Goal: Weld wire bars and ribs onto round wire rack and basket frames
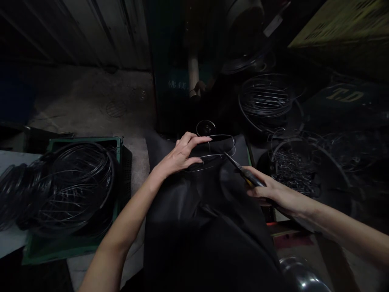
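My left hand (182, 154) curves around the left side of a round frame of thin metal wire (234, 146), thumb and forefinger spread across it. The palm side and part of the frame are hidden. Slim-nosed pliers (238, 167) with black and yellow handles are gripped in my right hand (264, 188). Their tip points up and left, close to the wire at the frame's right side; I cannot tell whether it touches. Beneath both hands lies a dark apron (194, 239) over my lap.
At left, a green crate (73, 247) carries large coils of dark wire (75, 182). To the right, a round basin (331, 174) holds small metal pieces (291, 170). More wire rings (267, 97) lie behind it. A shiny metal bowl (300, 275) sits low at right.
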{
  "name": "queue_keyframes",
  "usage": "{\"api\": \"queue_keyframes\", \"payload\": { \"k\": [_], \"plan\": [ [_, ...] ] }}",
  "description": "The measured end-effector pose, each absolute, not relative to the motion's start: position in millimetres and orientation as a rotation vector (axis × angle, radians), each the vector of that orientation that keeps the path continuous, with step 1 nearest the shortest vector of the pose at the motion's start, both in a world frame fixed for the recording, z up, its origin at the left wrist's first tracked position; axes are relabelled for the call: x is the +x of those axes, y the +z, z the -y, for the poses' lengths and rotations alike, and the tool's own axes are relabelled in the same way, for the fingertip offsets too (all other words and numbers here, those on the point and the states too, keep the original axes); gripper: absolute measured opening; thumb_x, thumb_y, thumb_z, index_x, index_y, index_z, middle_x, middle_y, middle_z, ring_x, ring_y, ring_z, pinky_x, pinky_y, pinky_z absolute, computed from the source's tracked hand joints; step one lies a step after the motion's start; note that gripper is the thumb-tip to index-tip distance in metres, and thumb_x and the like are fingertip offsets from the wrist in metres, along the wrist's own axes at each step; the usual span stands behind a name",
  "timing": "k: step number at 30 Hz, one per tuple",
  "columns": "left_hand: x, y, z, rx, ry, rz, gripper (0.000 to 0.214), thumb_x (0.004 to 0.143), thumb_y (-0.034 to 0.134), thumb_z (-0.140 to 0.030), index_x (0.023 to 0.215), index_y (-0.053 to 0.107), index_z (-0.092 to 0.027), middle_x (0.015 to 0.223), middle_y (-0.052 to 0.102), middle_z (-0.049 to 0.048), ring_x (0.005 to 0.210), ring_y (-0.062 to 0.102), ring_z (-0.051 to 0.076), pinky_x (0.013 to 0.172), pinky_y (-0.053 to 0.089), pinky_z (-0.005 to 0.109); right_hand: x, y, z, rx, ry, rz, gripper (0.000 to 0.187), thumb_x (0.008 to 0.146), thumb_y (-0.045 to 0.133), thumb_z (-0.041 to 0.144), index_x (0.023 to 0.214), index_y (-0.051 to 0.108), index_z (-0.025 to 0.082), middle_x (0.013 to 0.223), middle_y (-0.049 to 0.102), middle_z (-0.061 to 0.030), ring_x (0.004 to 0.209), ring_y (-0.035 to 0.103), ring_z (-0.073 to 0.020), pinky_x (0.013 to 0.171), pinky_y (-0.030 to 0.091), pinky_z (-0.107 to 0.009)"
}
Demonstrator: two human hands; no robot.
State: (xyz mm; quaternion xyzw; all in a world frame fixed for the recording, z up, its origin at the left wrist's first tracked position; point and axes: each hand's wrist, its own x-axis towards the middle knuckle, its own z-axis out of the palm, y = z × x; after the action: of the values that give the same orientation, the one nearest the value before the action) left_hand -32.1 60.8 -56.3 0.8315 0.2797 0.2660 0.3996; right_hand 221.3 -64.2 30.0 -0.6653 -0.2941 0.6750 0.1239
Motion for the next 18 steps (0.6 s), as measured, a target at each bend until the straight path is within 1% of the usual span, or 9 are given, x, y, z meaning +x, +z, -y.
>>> {"api": "queue_keyframes", "payload": {
  "k": [2, 4, 6, 7, 9, 10, 13, 15, 18],
  "plan": [
    [-32, -51, -54, 2.239, 0.706, -0.805, 0.048, 0.084, 0.061, -0.033, 0.129, 0.045, -0.028, 0.122, 0.045, 0.0104, 0.114, 0.047, 0.024, 0.099, 0.037, 0.047, 223, 31, 61, -1.992, 1.902, 1.049, 0.066, 0.07, 0.062, 0.034, 0.132, 0.038, 0.027, 0.08, 0.056, 0.0016, 0.061, 0.053, -0.0126, 0.05, 0.039, -0.022],
    [-31, -49, -46, 2.335, 0.744, -0.926, 0.039, 0.085, 0.06, -0.031, 0.122, 0.051, -0.025, 0.123, 0.046, 0.0114, 0.117, 0.045, 0.025, 0.1, 0.035, 0.047, 225, 29, 58, -2.115, 1.702, 1.383, 0.063, 0.073, 0.059, 0.036, 0.132, 0.038, 0.026, 0.093, 0.061, -0.0021, 0.077, 0.06, -0.0187, 0.063, 0.047, -0.028],
    [-29, -50, -40, 2.385, 0.766, -1.051, 0.03, 0.084, 0.06, -0.032, 0.112, 0.058, -0.021, 0.122, 0.047, 0.0126, 0.115, 0.046, 0.026, 0.1, 0.035, 0.048, 228, 27, 57, -2.252, 1.345, 1.81, 0.062, 0.074, 0.055, 0.035, 0.133, 0.039, 0.025, 0.105, 0.062, -0.0052, 0.09, 0.061, -0.0241, 0.076, 0.048, -0.034],
    [-28, -52, -38, 2.397, 0.768, -1.091, 0.025, 0.085, 0.059, -0.033, 0.106, 0.061, -0.02, 0.122, 0.047, 0.0129, 0.114, 0.047, 0.026, 0.099, 0.036, 0.047, 229, 25, 56, -2.305, 1.144, 2.005, 0.062, 0.075, 0.054, 0.034, 0.134, 0.038, 0.025, 0.109, 0.062, -0.0067, 0.093, 0.061, -0.0262, 0.079, 0.048, -0.036],
    [-26, -58, -36, 2.389, 0.775, -1.11, 0.019, 0.087, 0.056, -0.034, 0.096, 0.065, -0.02, 0.123, 0.047, 0.0124, 0.112, 0.048, 0.025, 0.096, 0.039, 0.045, 231, 23, 55, -2.385, 0.825, 2.279, 0.062, 0.077, 0.05, 0.034, 0.137, 0.036, 0.024, 0.115, 0.06, -0.0096, 0.096, 0.061, -0.0293, 0.079, 0.047, -0.039],
    [-25, -61, -36, 2.372, 0.785, -1.095, 0.018, 0.088, 0.054, -0.033, 0.091, 0.066, -0.02, 0.124, 0.046, 0.0116, 0.112, 0.048, 0.025, 0.094, 0.041, 0.043, 231, 22, 55, -2.419, 0.726, 2.359, 0.062, 0.079, 0.048, 0.035, 0.138, 0.035, 0.024, 0.116, 0.059, -0.011, 0.095, 0.062, -0.0302, 0.077, 0.047, -0.04],
    [-20, -70, -39, 2.312, 0.811, -1.029, 0.019, 0.088, 0.054, -0.032, 0.084, 0.068, -0.02, 0.12, 0.047, 0.0102, 0.109, 0.049, 0.022, 0.091, 0.045, 0.037, 232, 20, 55, -2.489, 0.623, 2.457, 0.062, 0.08, 0.046, 0.038, 0.139, 0.034, 0.021, 0.116, 0.058, -0.014, 0.089, 0.063, -0.0308, 0.071, 0.048, -0.04],
    [-17, -74, -40, 2.308, 0.791, -0.999, 0.018, 0.087, 0.056, -0.031, 0.083, 0.067, -0.018, 0.118, 0.047, 0.0105, 0.108, 0.049, 0.022, 0.091, 0.046, 0.037, 232, 17, 56, -2.458, 0.684, 2.432, 0.059, 0.08, 0.047, 0.037, 0.136, 0.037, 0.02, 0.115, 0.059, -0.0137, 0.091, 0.063, -0.0294, 0.073, 0.048, -0.038],
    [-13, -78, -38, 2.32, 0.739, -1.032, 0.016, 0.087, 0.055, -0.029, 0.085, 0.065, -0.017, 0.117, 0.047, 0.0107, 0.106, 0.049, 0.022, 0.09, 0.047, 0.037, 227, 12, 59, -2.393, 0.86, 2.346, 0.052, 0.08, 0.045, 0.032, 0.13, 0.039, 0.019, 0.111, 0.061, -0.0109, 0.095, 0.062, -0.0255, 0.077, 0.047, -0.034]
  ]
}}
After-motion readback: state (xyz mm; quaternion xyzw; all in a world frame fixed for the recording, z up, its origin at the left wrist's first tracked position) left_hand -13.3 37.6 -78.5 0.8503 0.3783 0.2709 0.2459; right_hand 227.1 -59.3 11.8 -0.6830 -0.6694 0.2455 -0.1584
